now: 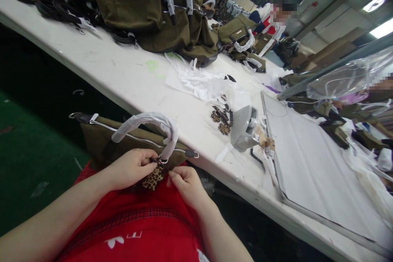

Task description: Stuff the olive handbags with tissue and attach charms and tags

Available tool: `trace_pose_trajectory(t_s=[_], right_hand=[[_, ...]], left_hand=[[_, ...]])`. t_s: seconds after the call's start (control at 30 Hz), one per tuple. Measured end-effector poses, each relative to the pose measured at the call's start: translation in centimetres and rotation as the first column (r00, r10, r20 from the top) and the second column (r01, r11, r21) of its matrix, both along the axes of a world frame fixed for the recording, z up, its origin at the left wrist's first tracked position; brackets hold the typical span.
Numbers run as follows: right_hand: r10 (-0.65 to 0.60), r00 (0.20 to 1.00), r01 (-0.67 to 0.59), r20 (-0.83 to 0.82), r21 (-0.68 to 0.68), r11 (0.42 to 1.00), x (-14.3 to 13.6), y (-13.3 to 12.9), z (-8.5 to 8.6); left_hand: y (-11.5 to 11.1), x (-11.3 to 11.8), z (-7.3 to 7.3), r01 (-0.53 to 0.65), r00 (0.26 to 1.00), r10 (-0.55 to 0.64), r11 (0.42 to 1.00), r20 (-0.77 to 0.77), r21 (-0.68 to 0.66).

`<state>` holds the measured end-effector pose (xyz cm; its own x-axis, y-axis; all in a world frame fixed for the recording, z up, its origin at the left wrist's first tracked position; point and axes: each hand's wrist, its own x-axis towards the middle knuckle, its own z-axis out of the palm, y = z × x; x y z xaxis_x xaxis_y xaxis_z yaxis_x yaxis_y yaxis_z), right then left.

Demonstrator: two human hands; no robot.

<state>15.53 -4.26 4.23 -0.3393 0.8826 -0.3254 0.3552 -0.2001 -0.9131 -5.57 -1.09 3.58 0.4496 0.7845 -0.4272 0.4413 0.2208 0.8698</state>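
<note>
An olive handbag (101, 139) with a zip along its top rests against my lap, beside the table edge. Its handle (144, 118) is wrapped in white material. A leopard-print charm (152, 179) hangs at a metal ring (162, 160) near the handle's base. My left hand (133, 167) pinches the charm's dark strap close to that ring. My right hand (184, 181) is closed, thumb against forefinger, at what looks like the thin end of the same strap; the fingertips partly hide it.
A white table (119, 65) runs diagonally past me. On it are more olive bags (129, 4), coiled black straps (61, 10), white scraps (199, 82), several leopard-print charms (224, 128) and a grey tape dispenser (245, 129). Other people stand at the far end.
</note>
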Motion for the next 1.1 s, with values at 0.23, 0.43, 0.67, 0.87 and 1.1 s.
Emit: trace_pose_trajectory(t_s=[0.23,0.43,0.67,0.87,1.1], right_hand=[[0.019,1.000,-0.020,0.008,0.077,0.997,0.3,-0.2,0.3],[0.081,0.996,-0.086,0.045,0.102,0.991,0.6,0.0,0.8],[0.101,0.995,-0.103,0.026,0.110,0.988,0.4,0.6,-0.1],[0.044,0.984,-0.078,0.174,0.195,0.978,-1.0,0.4,-0.6],[-0.011,0.959,-0.035,-0.282,-0.159,0.987,-0.2,1.2,-2.8]], left_hand=[[0.1,0.2,0.1,-0.022,1.000,0.022,1.000,0.006,-0.002],[0.1,0.4,0.1,-0.018,0.999,0.018,1.000,0.032,-0.002],[0.4,0.6,0.7,-0.031,0.987,0.045,0.995,0.153,-0.092],[0.5,0.7,0.6,-0.059,0.983,0.070,0.996,0.168,-0.070],[-0.3,0.4,1.4,-0.028,0.968,0.127,0.910,-0.215,0.413]])
